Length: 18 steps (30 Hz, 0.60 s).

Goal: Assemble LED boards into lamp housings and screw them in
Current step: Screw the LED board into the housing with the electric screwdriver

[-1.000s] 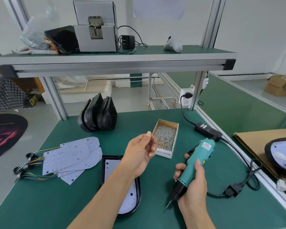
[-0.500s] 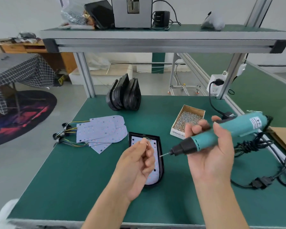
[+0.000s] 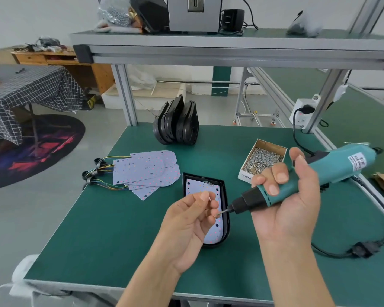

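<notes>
In the right hand (image 3: 284, 209) a matt teal plastic screwdriver (image 3: 315, 176) with black nose and thin metal bit; beyond it a cardboard box (image 3: 263, 160) of shiny metal screws; under the left hand (image 3: 193, 220) a glossy black plastic housing (image 3: 225, 209); matt green mat (image 3: 120, 229); brushed aluminium frame (image 3: 124, 94)

A small electronics assembly workshop.
A green-matted workbench (image 3: 120, 229) framed in aluminium profile carries an upper shelf (image 3: 208, 44) at 12 o'clock holding a grey machine (image 3: 193, 13); a box of screws (image 3: 263, 159) sits at 2 o'clock, stacked LED boards (image 3: 145, 168) at 10 o'clock, black lamp housings (image 3: 177, 121) at 12, a socket (image 3: 302, 115) on the post at 2.
</notes>
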Each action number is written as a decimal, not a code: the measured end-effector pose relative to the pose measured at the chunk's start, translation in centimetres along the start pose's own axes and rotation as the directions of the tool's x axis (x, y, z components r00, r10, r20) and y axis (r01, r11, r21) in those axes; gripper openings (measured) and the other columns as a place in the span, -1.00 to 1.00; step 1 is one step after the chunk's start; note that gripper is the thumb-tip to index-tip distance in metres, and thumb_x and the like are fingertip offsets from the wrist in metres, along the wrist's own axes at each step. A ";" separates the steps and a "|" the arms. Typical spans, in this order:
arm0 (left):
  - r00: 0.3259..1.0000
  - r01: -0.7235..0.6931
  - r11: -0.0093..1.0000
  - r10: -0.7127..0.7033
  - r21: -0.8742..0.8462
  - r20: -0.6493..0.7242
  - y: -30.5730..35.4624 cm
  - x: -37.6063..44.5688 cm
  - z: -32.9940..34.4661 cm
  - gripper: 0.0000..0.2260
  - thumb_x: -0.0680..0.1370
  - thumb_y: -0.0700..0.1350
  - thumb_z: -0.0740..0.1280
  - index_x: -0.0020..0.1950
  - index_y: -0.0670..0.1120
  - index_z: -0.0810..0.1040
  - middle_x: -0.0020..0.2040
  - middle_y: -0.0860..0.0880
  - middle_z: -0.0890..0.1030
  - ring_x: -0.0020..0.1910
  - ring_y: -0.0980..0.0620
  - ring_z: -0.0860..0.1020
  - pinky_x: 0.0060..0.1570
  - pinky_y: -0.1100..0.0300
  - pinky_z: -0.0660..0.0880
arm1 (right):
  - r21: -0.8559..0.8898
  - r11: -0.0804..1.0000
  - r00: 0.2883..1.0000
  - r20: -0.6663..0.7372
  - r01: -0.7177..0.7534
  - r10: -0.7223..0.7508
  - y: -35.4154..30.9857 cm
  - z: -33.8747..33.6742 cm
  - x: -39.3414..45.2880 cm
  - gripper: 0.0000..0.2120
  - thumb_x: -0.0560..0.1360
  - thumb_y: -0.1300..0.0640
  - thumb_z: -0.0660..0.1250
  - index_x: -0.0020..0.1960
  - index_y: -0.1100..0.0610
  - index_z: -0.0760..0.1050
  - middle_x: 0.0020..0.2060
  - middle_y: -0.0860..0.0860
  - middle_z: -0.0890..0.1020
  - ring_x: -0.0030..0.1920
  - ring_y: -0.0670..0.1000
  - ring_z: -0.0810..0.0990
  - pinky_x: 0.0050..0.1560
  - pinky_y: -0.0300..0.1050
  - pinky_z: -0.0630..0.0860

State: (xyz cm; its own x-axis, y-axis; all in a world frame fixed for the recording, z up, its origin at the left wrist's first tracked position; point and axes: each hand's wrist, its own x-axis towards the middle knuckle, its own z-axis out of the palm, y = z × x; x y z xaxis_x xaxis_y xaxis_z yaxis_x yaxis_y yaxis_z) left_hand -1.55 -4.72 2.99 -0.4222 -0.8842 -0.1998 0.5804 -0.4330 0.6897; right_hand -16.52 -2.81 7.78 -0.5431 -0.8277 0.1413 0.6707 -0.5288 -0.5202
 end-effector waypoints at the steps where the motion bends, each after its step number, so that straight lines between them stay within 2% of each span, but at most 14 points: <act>1: 1.000 0.004 1.000 -0.004 0.001 -0.005 -0.1 0.0 -0.1 -0.87 0.51 -0.16 0.42 -0.11 -0.19 0.75 -0.19 -0.11 0.62 -0.32 0.07 0.59 -0.27 0.32 0.59 | -0.007 1.000 1.000 -0.003 0.004 -0.004 0.2 0.0 0.0 -0.86 0.65 0.09 0.22 0.00 -0.01 0.55 -0.43 -0.10 0.40 -0.48 -0.09 0.32 -0.27 -0.20 0.48; 8: 0.999 -0.007 1.000 0.007 -0.017 -0.033 -0.3 0.2 -0.7 -0.86 0.53 -0.20 0.41 -0.04 -0.21 0.75 -0.18 -0.11 0.61 -0.30 0.05 0.57 -0.24 0.32 0.59 | -0.027 0.999 0.998 -0.054 0.028 -0.029 0.6 0.2 0.4 -0.89 0.65 0.09 0.26 -0.01 -0.02 0.55 -0.41 -0.10 0.39 -0.46 -0.08 0.33 -0.23 -0.20 0.49; 14: 0.998 0.055 0.995 -0.053 -0.082 0.029 -0.4 -0.1 -0.9 -0.89 0.53 -0.23 0.45 0.00 -0.21 0.75 -0.18 -0.10 0.60 -0.30 0.06 0.55 -0.22 0.31 0.58 | 0.017 0.998 0.996 -0.070 0.053 -0.052 0.5 0.5 0.7 -0.94 0.63 0.09 0.27 0.02 0.01 0.51 -0.40 -0.09 0.38 -0.47 -0.09 0.33 -0.25 -0.20 0.49; 18: 0.993 0.105 0.987 -0.098 -0.123 0.060 -0.3 -0.2 -1.0 -0.82 0.41 -0.18 0.53 -0.03 -0.21 0.75 -0.19 -0.10 0.60 -0.32 0.07 0.55 -0.24 0.32 0.58 | 0.014 0.998 0.994 -0.086 0.062 -0.061 0.6 0.6 0.6 -0.94 0.64 0.08 0.26 0.04 0.00 0.51 -0.40 -0.09 0.38 -0.46 -0.08 0.33 -0.22 -0.19 0.50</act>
State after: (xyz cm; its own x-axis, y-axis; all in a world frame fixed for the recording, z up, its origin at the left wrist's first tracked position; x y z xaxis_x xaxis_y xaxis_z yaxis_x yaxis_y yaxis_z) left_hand -0.89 -4.57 2.11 -0.5186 -0.8251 -0.2243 0.6140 -0.5420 0.5739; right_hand -16.14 -3.80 8.04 -0.6242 -0.7749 0.0999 0.6424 -0.5818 -0.4987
